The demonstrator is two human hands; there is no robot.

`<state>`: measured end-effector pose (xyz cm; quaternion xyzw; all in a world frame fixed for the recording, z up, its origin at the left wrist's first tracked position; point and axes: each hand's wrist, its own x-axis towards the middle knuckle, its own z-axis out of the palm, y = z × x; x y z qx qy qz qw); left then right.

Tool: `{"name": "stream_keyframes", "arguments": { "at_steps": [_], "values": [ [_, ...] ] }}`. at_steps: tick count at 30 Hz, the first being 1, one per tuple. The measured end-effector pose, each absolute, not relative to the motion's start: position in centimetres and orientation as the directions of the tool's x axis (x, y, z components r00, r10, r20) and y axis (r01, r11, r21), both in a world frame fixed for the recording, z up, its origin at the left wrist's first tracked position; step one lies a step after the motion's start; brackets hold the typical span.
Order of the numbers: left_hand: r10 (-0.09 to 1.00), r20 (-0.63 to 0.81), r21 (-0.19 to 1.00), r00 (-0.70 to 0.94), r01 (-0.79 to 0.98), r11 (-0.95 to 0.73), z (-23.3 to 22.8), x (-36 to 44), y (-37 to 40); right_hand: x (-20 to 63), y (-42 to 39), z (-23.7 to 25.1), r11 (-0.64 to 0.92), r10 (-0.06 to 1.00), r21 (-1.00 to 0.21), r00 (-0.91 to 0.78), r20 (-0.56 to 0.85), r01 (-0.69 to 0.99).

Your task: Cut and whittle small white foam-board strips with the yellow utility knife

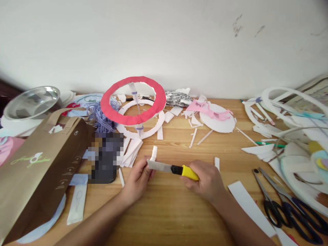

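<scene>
Knife [174,168], a yellow-handled utility cutter with its blade extended, lies level just above the worktop [169,208] near the middle of the front edge. Right hand [206,182] is clenched round the yellow handle. Left hand [138,177] pinches the blade tip between its fingertips, together with a small white foam strip [153,152] that stands up just behind the blade. White offcuts [131,150] lie scattered close behind the hands. Further back, toward the wall edge, a red ring [133,100] stands propped over a white ring [143,128], with purple yarn [102,118] just to its left. A brown paper bag [41,167] lies along the left edge, a metal bowl [32,101] behind it at the back left corner. Black-handled scissors [280,205] rest near the front right corner, beside a long white strip [249,205]. White foam rings [289,102] are heaped along the right edge.
</scene>
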<state>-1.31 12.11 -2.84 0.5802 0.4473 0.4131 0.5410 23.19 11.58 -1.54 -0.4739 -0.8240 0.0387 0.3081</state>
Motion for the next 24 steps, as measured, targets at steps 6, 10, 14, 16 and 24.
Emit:
{"name": "stream_keyframes", "arguments": {
  "at_steps": [6, 10, 14, 16, 24],
  "values": [
    [0.955, 0.007, 0.999, 0.297, -0.037, 0.005, -3.6, -1.2, 11.8, 23.0, 11.7, -1.6, 0.529, 0.821, -0.361, -0.355, 0.447, 0.768],
    [0.948, -0.040, 0.995, 0.316, -0.074, 0.066, -4.0, -1.3, 11.5, 22.9, 11.7, -1.6, 0.518, 0.830, -0.361, -0.353, 0.433, 0.776],
    [0.940, -0.080, 0.989, 0.333, -0.092, 0.117, -3.8, -1.2, 11.5, 23.0, 11.7, -2.0, 0.505, 0.828, -0.326, -0.341, 0.446, 0.799],
    [0.939, -0.079, 0.988, 0.333, -0.100, 0.118, -3.7, -1.1, 11.5, 23.1, 11.7, -2.2, 0.500, 0.824, -0.298, -0.341, 0.452, 0.813],
    [0.934, -0.061, 0.983, 0.352, -0.141, 0.117, -3.6, -1.0, 11.8, 23.3, 11.6, -2.4, 0.486, 0.853, -0.321, -0.360, 0.379, 0.813]
  ]
}}
